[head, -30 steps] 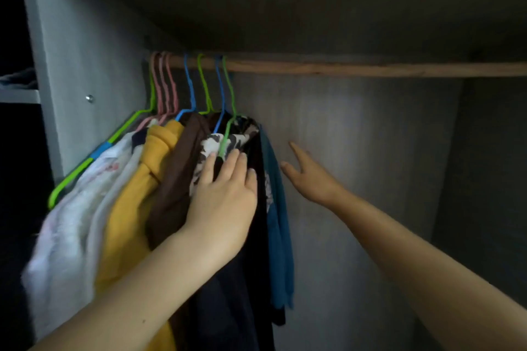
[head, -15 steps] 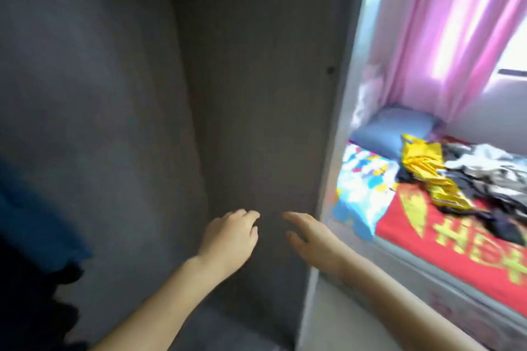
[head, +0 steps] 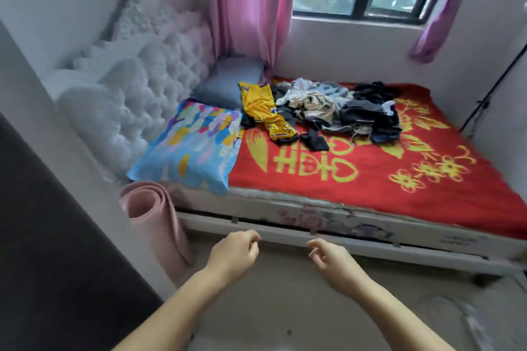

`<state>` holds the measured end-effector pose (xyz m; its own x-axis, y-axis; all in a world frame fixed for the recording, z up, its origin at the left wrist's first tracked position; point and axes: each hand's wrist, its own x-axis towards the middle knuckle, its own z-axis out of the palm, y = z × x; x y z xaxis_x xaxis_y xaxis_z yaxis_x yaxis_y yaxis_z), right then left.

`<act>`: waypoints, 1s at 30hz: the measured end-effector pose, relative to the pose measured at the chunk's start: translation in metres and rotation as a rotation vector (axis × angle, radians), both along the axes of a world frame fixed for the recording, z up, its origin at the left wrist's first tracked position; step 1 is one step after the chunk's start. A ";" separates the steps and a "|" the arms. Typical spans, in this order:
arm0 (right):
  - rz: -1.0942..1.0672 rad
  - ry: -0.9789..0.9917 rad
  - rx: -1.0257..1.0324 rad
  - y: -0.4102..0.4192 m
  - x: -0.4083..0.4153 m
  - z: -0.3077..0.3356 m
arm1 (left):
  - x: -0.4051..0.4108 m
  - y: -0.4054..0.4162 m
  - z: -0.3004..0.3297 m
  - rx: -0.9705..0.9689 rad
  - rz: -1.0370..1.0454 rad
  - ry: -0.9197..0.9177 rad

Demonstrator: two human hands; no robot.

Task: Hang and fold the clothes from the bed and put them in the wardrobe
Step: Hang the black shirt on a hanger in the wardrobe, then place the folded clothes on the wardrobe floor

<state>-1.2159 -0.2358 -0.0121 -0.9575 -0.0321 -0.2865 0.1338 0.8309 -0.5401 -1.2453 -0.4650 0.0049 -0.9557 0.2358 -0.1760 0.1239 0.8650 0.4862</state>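
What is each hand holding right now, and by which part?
Nothing is held. The left hand and right hand hang loosely curled in front of the bed frame, away from the clothes pile.

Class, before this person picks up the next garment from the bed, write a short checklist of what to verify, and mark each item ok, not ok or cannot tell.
1. Left hand free, holding nothing: ok.
2. Right hand free, holding nothing: ok.
3. Clothes pile in view on the red blanket: ok.
4. Yellow garment at the pile's near edge, uncovered: ok.
5. Hands within reach of the pile: not ok, they hover below the bed frame.
6. Spare hanger available: cannot tell.
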 end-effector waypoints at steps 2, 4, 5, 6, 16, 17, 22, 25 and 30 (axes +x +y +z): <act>-0.052 -0.033 -0.010 0.015 -0.005 -0.010 | -0.017 0.015 -0.012 -0.011 -0.029 -0.032; -0.088 -0.056 -0.015 0.026 -0.017 -0.019 | -0.038 0.028 -0.022 -0.018 -0.053 -0.053; -0.099 -0.067 -0.014 0.031 -0.026 -0.022 | -0.051 0.033 -0.025 -0.022 -0.065 -0.061; -0.108 -0.075 -0.011 0.036 -0.038 -0.024 | -0.066 0.039 -0.027 -0.027 -0.077 -0.068; -0.243 -0.059 0.032 0.090 -0.195 -0.013 | -0.247 0.089 -0.023 -0.031 -0.204 -0.073; -0.276 -0.059 0.025 0.098 -0.204 -0.013 | -0.261 0.099 -0.023 -0.024 -0.220 -0.077; -0.385 -0.109 0.002 0.150 -0.230 -0.028 | -0.311 0.168 -0.036 -0.045 -0.357 -0.133; -0.424 -0.156 -0.005 0.194 -0.257 -0.040 | -0.349 0.215 -0.048 -0.038 -0.398 -0.153; -0.381 -0.211 -0.019 0.269 -0.332 -0.060 | -0.420 0.287 -0.075 -0.040 -0.347 -0.199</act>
<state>-1.5476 0.0335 -0.0725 -0.8226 0.3050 -0.4799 0.5379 0.6911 -0.4828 -1.6651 -0.1778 -0.0700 -0.7670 0.5275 -0.3654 0.3186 0.8073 0.4967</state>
